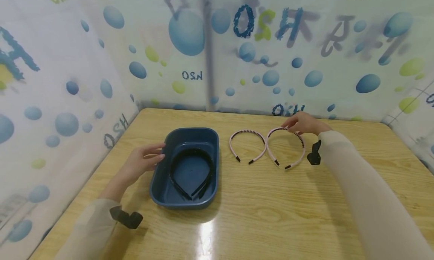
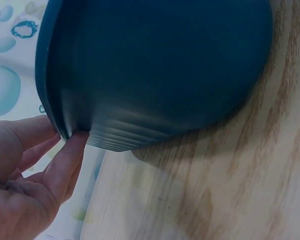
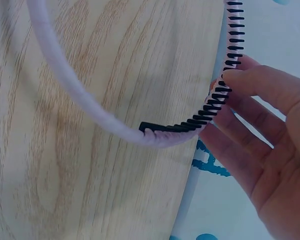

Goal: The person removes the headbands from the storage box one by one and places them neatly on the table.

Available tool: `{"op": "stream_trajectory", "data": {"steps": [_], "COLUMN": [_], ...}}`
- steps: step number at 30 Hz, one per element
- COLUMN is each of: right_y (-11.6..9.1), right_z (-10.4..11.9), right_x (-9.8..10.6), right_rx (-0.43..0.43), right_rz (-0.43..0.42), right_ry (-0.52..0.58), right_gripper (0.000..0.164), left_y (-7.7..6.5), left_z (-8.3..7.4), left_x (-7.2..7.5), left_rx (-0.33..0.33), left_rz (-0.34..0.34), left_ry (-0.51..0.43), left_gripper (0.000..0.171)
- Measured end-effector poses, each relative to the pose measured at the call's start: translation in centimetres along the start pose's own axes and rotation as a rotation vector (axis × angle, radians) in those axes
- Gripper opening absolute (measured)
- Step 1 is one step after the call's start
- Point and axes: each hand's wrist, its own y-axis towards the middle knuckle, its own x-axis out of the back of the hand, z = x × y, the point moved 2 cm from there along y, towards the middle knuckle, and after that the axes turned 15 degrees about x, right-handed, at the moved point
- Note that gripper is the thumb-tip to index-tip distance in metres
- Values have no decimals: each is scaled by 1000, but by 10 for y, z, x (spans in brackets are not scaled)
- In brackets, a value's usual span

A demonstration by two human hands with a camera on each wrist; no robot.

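Note:
My left hand (image 1: 139,164) pinches the left rim of a blue plastic basin (image 1: 190,173), thumb and fingers on either side of the edge in the left wrist view. Inside the basin lies a black headband (image 1: 191,152); its lower ends show another dark tip beside them. My right hand (image 1: 303,123) holds a pale pink headband (image 3: 102,120) at its top, thumb and fingertips on the stretch with black comb teeth. Just left of it, a second pink toothed headband (image 1: 249,131) lies on the table, their sides meeting in the head view.
The wood-grain table (image 1: 264,218) reaches back to a patterned curtain (image 1: 152,90) with blue and green bubbles, which also hangs along both sides. Black wrist devices (image 1: 127,217) sit on both cuffs.

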Motion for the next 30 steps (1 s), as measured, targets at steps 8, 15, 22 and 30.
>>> {"op": "stream_trajectory", "data": {"steps": [8, 15, 22, 30], "right_y": [1, 3, 7, 10], "right_z": [-7, -10, -13, -12], "right_x": [-1, -6, -10, -14], "right_rx": [-28, -34, -6, -26], "right_rz": [17, 34, 46, 64], "right_ry": [12, 10, 15, 17], "right_gripper": [26, 25, 25, 26], "left_y": [0, 1, 0, -1], "left_z": [0, 0, -1, -1], "left_x": [1, 1, 1, 2], "left_rx": [-1, 2, 6, 11], "left_rz": [4, -3, -1, 5], "left_ry": [-6, -3, -6, -7], "left_gripper": [52, 52, 52, 52]}}
